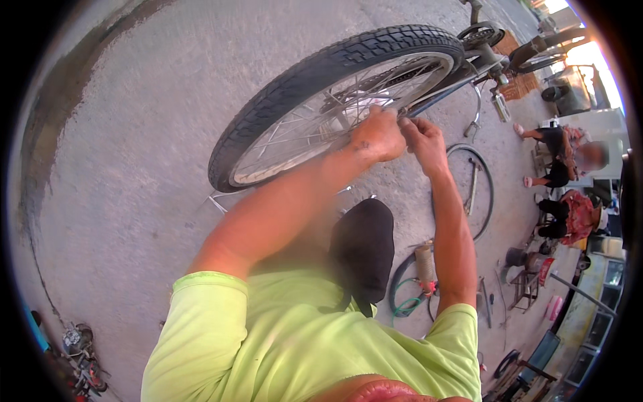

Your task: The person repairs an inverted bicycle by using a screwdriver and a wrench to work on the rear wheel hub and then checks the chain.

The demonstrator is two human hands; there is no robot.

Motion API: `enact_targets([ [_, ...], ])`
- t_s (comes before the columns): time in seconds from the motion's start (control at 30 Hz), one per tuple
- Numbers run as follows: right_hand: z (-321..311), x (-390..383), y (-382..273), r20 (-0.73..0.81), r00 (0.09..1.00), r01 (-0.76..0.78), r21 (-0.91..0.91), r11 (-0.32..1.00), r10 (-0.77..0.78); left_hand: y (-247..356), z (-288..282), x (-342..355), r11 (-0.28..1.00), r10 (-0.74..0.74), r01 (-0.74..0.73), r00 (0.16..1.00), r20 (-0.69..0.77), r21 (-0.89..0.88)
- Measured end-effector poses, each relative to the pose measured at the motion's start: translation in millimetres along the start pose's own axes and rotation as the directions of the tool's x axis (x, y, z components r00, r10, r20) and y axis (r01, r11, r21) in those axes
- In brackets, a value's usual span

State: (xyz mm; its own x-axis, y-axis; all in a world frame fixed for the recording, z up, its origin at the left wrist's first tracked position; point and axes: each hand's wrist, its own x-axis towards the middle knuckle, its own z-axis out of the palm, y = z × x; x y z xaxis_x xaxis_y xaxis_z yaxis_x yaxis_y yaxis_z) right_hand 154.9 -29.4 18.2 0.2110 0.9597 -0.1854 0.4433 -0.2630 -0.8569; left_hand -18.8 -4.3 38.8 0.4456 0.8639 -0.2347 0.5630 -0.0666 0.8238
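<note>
A bicycle wheel with a black knobbly tyre (402, 40) stands in front of me, joined to a frame with a dark blue tube (434, 99). My left hand (383, 134) is closed at the wheel's centre, its forearm crossing in front of the lower rim. Right beside it, my right hand (424, 139) has thumb and fingers pinched together near the axle end. The fingers hide whatever small part lies between them, in either hand. Behind the spokes, a chainring or sprocket shows in part, along with something whitish.
On the concrete to the right lie a loose tyre (492, 191), a wrench-like tool (473, 186) and a pump-like cylinder (424, 264) with a green hose. Two people (554, 154) sit farther right. A van (599, 301) and a stool (527, 288) stand there; motorbikes (84, 348) are at lower left.
</note>
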Motion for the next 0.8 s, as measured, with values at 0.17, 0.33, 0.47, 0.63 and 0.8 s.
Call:
enact_targets([
  [0.17, 7.2, -6.2, -5.9, -0.044, 0.981, 0.189, -0.056, 0.980, -0.191, -3.3, 4.0, 12.5, 0.999, -0.014, 0.013, 1.000, -0.028, -0.035],
  [0.33, 4.9, -6.8, -6.6, -0.072, 0.919, 0.344, -0.328, 0.880, -0.387, 4.2, 11.0, 17.2, 0.994, -0.052, 0.062, 0.992, -0.117, 0.085],
  [0.47, -2.4, -5.3, -13.1, 0.105, 0.994, -0.036, 0.094, 0.995, 0.026, -0.8, 13.0, 20.8, 0.997, -0.057, 0.062, 0.993, -0.101, 0.043],
  [0.63, 0.2, 5.0, 2.1, 0.279, 0.960, -0.112, 0.263, 0.958, 0.035, -5.2, 9.5, 22.4, 0.997, -0.074, 0.071, 0.995, -0.067, -0.038],
  [0.8, -2.3, 7.9, 8.8, 0.177, 0.966, 0.208, -0.086, 0.974, -0.190, 10.9, -2.3, 11.8, 0.988, -0.139, 0.136, 0.990, 0.031, 0.075],
])
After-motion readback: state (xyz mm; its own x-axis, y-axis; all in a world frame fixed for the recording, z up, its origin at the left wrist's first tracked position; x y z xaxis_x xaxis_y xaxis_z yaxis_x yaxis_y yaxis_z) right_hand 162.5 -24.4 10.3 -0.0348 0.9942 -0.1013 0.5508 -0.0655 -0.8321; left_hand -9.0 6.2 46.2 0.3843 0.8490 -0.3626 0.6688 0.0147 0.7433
